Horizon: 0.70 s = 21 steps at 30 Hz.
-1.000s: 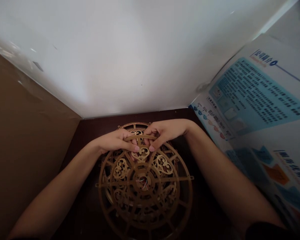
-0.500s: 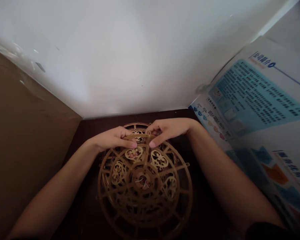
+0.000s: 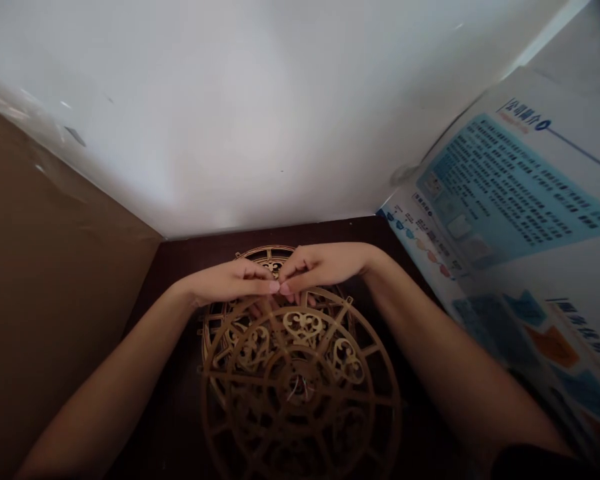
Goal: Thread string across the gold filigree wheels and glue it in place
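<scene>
A round openwork wooden frame (image 3: pixel 320 383), with spokes, concentric rings and scroll-shaped cutouts, is held tilted towards me. My left hand (image 3: pixel 233 280) pinches its far rim, thumb on top and fingers partly hidden beneath. Close beside it, my right hand (image 3: pixel 325 263) grips the same rim, and the two thumb tips nearly touch. Thin white and red wires (image 3: pixel 300 387) show at the frame's centre. Behind and under it lies another round, scroll-patterned wooden piece (image 3: pixel 269 253), perhaps a stack, mostly covered.
The dark tabletop (image 3: pixel 190 253) ends at a white panel (image 3: pixel 260 133) at the back. A brown cardboard wall (image 3: pixel 55 220) stands on the left. On the right is a printed poster panel (image 3: pixel 520 180) with blue blocks and text.
The held frame has turned and shifted slightly right and towards me. Both hands have come closer together at its rim, the right one moving left.
</scene>
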Available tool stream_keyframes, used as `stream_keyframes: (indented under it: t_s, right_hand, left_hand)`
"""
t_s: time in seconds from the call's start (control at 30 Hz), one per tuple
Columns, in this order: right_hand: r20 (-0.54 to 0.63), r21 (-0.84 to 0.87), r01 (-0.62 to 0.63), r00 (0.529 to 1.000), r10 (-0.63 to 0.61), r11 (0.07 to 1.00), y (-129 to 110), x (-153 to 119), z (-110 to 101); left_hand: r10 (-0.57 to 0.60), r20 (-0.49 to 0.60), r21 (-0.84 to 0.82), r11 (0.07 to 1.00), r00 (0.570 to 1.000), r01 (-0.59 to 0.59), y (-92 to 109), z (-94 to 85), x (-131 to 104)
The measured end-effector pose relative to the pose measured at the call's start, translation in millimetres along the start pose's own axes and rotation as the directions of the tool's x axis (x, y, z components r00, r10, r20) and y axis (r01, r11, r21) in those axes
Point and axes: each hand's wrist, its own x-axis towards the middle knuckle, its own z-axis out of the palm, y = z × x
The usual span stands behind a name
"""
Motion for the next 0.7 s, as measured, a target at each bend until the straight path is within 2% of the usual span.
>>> stream_keyframes:
  t_s: [0.13,0.3,0.4,0.57,0.7]
  right_hand:
    - [0.044,-0.011,-0.008,0.999,0.009,1.000,1,2,1]
    - [0.132,-0.066,-0.071,0.988,0.079,0.995,8,-12,-12]
    - [0.149,-0.077,-0.050,0.987,0.061,0.996,10,-13,-14]
    - [0.086,-0.104,0.025,0.996,-0.016,0.994,5,-2,-8]
    - [0.038,-0.105,0.026,0.999,-0.022,0.994,4,1,-7]
  left_hand:
    - [0.040,0.011,-0.002,0.999,0.999,-0.040,-3,0.8,4]
    - [0.009,0.011,0.013,1.000,1.000,-0.009,-9,-6.0,4]
    - [-0.002,0.047,0.035,0.999,0.999,0.000,-10,-6.6,2]
    - [0.022,0.099,0.161,0.986,0.995,-0.038,-6,3.2,5]
    - [0.005,0.138,0.137,0.990,0.990,-0.024,-6,9.2,11]
